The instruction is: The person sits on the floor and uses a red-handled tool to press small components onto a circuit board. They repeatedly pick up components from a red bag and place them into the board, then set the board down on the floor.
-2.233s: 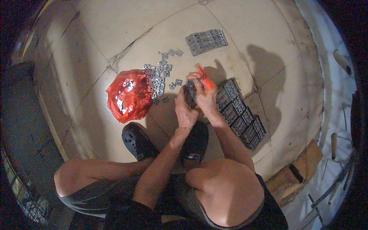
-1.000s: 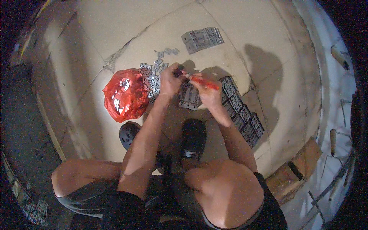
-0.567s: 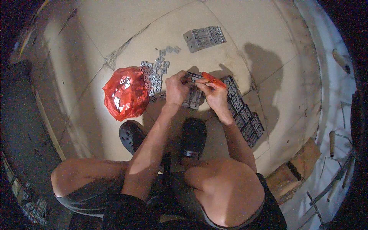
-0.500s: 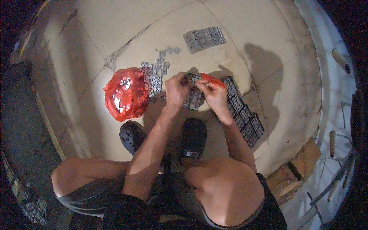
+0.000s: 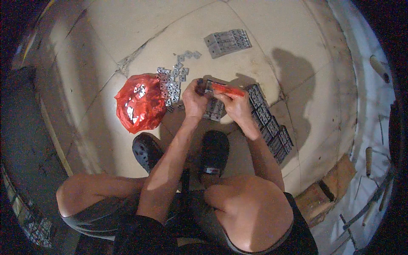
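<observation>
My left hand [image 5: 196, 102] is closed around the left side of a small dark rectangular part [image 5: 208, 84]; the fingers hide much of it. Facing it, my right hand [image 5: 239, 109] grips a long bright-red object [image 5: 228, 89] that lies across the fingers, its left end close to the dark part. Whether it is a tool cannot be made out. Just below and between my hands, a grey metal-looking piece [image 5: 212, 111] lies on the floor, partly covered by them. Left of my left hand, several small square metal plates with holes [image 5: 172, 91] lie in a loose cluster.
A shiny red plastic bag [image 5: 142, 104] with metal plates in it sits at the left. Dark blocks [image 5: 272, 125] form a diagonal row right of my right hand. Farther off lies a grey slotted piece [image 5: 228, 42]. Cardboard [image 5: 338, 176] and a wooden-handled tool [image 5: 369, 161] lie right.
The red object has swung to lie more level, and its left end has shifted left toward the dark part. My right hand has moved slightly left and down with it.
</observation>
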`<state>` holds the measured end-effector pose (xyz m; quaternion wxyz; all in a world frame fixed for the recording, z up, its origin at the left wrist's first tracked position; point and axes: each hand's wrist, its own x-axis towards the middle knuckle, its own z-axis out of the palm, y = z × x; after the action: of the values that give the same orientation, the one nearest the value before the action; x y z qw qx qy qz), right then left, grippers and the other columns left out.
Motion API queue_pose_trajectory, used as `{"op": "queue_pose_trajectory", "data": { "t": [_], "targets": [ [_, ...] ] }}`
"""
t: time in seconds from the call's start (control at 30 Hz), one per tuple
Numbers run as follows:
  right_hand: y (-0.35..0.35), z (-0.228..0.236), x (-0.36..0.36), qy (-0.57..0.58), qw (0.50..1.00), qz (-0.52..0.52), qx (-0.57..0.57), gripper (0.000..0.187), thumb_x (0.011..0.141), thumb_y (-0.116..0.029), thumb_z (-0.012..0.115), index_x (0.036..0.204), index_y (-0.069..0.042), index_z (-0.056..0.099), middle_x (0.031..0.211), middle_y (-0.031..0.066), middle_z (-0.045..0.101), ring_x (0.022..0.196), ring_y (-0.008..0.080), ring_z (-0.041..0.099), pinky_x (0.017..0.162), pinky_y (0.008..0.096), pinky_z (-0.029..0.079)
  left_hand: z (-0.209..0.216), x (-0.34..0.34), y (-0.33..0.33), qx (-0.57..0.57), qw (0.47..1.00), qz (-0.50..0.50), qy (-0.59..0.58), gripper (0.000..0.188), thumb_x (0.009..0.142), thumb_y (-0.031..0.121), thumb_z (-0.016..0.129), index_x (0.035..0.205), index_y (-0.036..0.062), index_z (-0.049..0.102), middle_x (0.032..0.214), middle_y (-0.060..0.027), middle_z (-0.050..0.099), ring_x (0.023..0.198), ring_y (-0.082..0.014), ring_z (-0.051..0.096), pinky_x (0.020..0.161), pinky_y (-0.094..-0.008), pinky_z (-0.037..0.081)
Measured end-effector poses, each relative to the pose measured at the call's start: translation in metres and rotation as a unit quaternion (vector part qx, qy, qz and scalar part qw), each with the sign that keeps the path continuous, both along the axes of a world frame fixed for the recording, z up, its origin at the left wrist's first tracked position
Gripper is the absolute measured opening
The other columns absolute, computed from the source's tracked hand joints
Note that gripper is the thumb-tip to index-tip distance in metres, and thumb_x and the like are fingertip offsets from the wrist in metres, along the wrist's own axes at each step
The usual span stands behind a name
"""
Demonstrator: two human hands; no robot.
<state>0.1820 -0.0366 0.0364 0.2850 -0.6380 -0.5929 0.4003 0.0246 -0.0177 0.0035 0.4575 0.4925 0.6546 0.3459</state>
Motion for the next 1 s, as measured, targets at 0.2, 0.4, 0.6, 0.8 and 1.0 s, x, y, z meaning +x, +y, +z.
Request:
{"op": "queue_pose_trajectory", "data": {
  "t": [0.2, 0.4, 0.6, 0.8, 1.0],
  "targets": [
    [-0.005, -0.004, -0.008, 0.123, 0.988, -0.097, 0.01, 0.013, 0.087, -0.004, 0.079, 0.099, 0.0, 0.079, 0.092, 0.0103, 0.079, 0.081, 0.0175, 0.074, 0.076, 0.0331, 0.059, -0.002, 0.008, 0.005, 0.001, 1.0, 0.014, 0.002, 0.049, 0.072, -0.003, 0.082, 0.119, 0.0004, 0.067, 0.104, -0.0141, 0.075, 0.095, -0.0224, 0.074, 0.084, -0.0337, 0.059],
    [-0.005, 0.012, -0.008, -0.02, 0.997, -0.076, 0.023, 0.014, 0.083, -0.007, 0.082, 0.096, -0.001, 0.079, 0.092, 0.0113, 0.078, 0.08, 0.0209, 0.074, 0.075, 0.0312, 0.057, -0.003, 0.009, 0.002, -0.008, 1.0, 0.026, 0.003, 0.049, 0.073, -0.005, 0.08, 0.12, -0.0011, 0.067, 0.108, -0.0172, 0.075, 0.1, -0.0256, 0.075, 0.086, -0.0354, 0.059],
    [-0.002, 0.01, -0.008, -0.014, 0.994, -0.048, 0.099, 0.011, 0.085, -0.008, 0.081, 0.092, 0.0, 0.077, 0.087, 0.0094, 0.077, 0.09, 0.0181, 0.073, 0.082, 0.0296, 0.055, -0.013, 0.007, -0.015, -0.048, 0.997, 0.066, -0.014, 0.05, 0.072, -0.002, 0.083, 0.119, -0.001, 0.067, 0.108, -0.0172, 0.075, 0.096, -0.0254, 0.076, 0.085, -0.0358, 0.059],
    [-0.008, -0.013, -0.005, 0.149, 0.986, -0.034, 0.06, 0.015, 0.089, -0.017, 0.08, 0.101, -0.008, 0.078, 0.101, 0.0093, 0.078, 0.094, 0.0203, 0.075, 0.079, 0.0354, 0.058, -0.011, 0.004, -0.026, -0.057, 0.994, 0.074, -0.049, 0.052, 0.075, -0.001, 0.084, 0.123, -0.0038, 0.065, 0.109, -0.0166, 0.076, 0.096, -0.0244, 0.075, 0.085, -0.035, 0.059],
    [-0.01, -0.013, -0.004, 0.047, 0.994, -0.081, 0.052, 0.013, 0.09, -0.013, 0.078, 0.101, -0.007, 0.078, 0.093, 0.009, 0.079, 0.084, 0.0182, 0.076, 0.076, 0.034, 0.058, -0.002, 0.004, -0.025, -0.058, 0.994, 0.078, -0.053, 0.056, 0.075, -0.003, 0.083, 0.127, -0.0059, 0.063, 0.111, -0.0179, 0.076, 0.099, -0.0232, 0.075, 0.086, -0.0352, 0.059]
  ]
}}
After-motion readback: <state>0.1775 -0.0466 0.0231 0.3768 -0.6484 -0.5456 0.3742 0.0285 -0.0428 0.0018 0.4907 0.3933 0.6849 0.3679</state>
